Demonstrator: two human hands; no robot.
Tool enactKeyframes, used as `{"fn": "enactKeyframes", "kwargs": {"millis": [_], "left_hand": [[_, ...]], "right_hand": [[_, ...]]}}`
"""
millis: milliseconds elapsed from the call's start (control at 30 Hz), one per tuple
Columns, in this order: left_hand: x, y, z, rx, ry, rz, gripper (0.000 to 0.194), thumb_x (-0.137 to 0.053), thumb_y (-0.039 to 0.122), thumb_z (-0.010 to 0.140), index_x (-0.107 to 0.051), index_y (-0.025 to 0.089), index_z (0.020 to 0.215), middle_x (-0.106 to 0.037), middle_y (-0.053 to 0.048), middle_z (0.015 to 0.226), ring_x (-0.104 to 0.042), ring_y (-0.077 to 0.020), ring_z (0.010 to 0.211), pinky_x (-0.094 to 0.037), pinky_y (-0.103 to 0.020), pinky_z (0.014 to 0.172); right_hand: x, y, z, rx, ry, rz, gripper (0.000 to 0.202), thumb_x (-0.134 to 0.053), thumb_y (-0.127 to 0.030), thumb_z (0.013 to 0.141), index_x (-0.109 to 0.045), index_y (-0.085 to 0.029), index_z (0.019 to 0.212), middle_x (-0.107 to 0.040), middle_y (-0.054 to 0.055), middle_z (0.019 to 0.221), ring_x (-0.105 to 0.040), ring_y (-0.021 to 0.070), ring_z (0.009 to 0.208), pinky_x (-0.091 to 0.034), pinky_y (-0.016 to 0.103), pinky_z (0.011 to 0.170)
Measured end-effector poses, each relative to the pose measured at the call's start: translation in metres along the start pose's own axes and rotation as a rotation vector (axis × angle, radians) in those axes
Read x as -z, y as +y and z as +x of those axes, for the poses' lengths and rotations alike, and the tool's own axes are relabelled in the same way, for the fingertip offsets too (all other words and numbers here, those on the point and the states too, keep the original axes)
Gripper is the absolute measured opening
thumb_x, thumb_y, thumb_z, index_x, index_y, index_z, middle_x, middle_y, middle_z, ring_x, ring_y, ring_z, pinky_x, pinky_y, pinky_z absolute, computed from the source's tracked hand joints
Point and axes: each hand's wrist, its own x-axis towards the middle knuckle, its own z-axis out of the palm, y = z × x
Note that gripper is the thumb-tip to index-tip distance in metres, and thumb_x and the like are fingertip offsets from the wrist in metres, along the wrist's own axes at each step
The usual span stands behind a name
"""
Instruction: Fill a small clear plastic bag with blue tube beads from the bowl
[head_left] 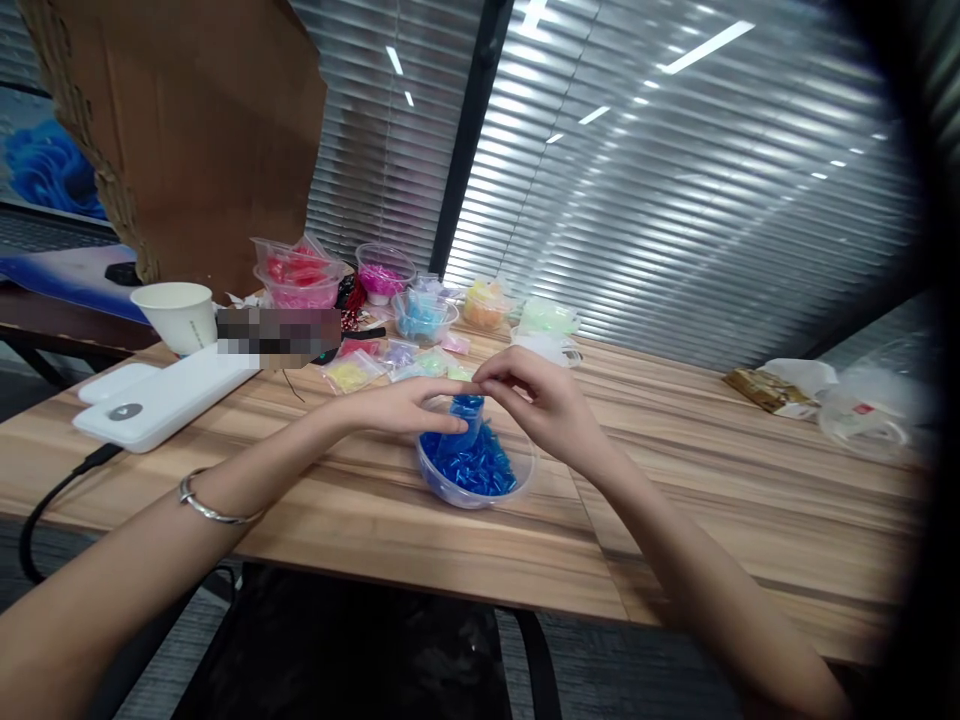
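Observation:
A clear round plastic bowl (pixel 529 470) holds a heap of small blue tube-like pieces (pixel 480 465). Above the heap, a small clear container with blue pieces in it (pixel 466 412) is gripped between the thumb and fingers of my left hand (pixel 405 405). My right hand (pixel 544 400) is closed, its thumb and fingertips pinched at the container's top, right by my left index fingertip. Whatever lies in that pinch is too small or hidden to make out.
Behind the bowl lie small bags of coloured pieces (pixel 352 372) and several tubs, one with pink and red pieces (pixel 296 285). At left are a white device (pixel 172 400) with a cable and a paper cup (pixel 176 315). Plastic bags (pixel 866 415) sit far right.

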Motion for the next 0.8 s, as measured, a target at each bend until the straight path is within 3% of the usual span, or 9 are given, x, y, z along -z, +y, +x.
{"fn": "enactKeyframes", "kwargs": {"millis": [133, 333, 433, 567, 800], "left_hand": [[-0.002, 0.002, 0.001, -0.039, -0.006, -0.027, 0.057, -0.060, 0.046, 0.089, -0.049, 0.023, 0.141, -0.053, -0.008, 0.141, -0.052, -0.0258, 0.127, -0.041, -0.037, 0.106], [-0.003, 0.006, 0.000, -0.087, 0.023, -0.098, 0.068, -0.061, 0.043, 0.089, -0.034, 0.025, 0.149, -0.032, -0.006, 0.157, -0.032, -0.0251, 0.144, -0.031, -0.038, 0.116], [-0.003, 0.006, -0.001, -0.090, 0.035, -0.096, 0.069, -0.063, 0.044, 0.087, -0.035, 0.026, 0.148, -0.035, -0.006, 0.156, -0.033, -0.0256, 0.143, -0.032, -0.037, 0.116], [-0.003, 0.002, 0.000, -0.028, 0.021, -0.112, 0.074, -0.066, 0.044, 0.085, -0.032, 0.028, 0.149, -0.039, -0.007, 0.153, -0.037, -0.0265, 0.141, -0.036, -0.037, 0.113], [-0.001, -0.002, 0.001, 0.005, 0.030, -0.109, 0.074, -0.069, 0.043, 0.083, -0.036, 0.025, 0.147, -0.046, -0.009, 0.148, -0.045, -0.0272, 0.135, -0.041, -0.037, 0.107]], "right_hand": [[-0.011, 0.010, 0.000, 0.018, -0.015, 0.014, 0.014, -0.053, -0.017, 0.094, -0.066, -0.022, 0.097, -0.068, 0.004, 0.095, -0.064, 0.0180, 0.090, -0.053, 0.034, 0.081], [-0.015, 0.016, -0.011, -0.002, 0.001, 0.036, 0.018, -0.053, -0.021, 0.095, -0.067, -0.022, 0.107, -0.071, 0.006, 0.107, -0.065, 0.0196, 0.102, -0.053, 0.038, 0.093], [-0.015, 0.013, -0.014, -0.038, -0.087, 0.034, 0.027, -0.049, -0.025, 0.098, -0.064, -0.023, 0.120, -0.068, 0.006, 0.121, -0.063, 0.0205, 0.113, -0.050, 0.040, 0.099], [-0.014, 0.011, -0.019, 0.036, -0.201, -0.024, 0.034, -0.047, -0.029, 0.099, -0.060, -0.021, 0.130, -0.065, 0.007, 0.129, -0.061, 0.0212, 0.120, -0.049, 0.040, 0.103], [-0.010, 0.017, -0.030, 0.052, -0.149, -0.015, 0.032, -0.046, -0.027, 0.100, -0.064, -0.026, 0.126, -0.067, 0.003, 0.127, -0.060, 0.0202, 0.121, -0.047, 0.041, 0.105]]}}
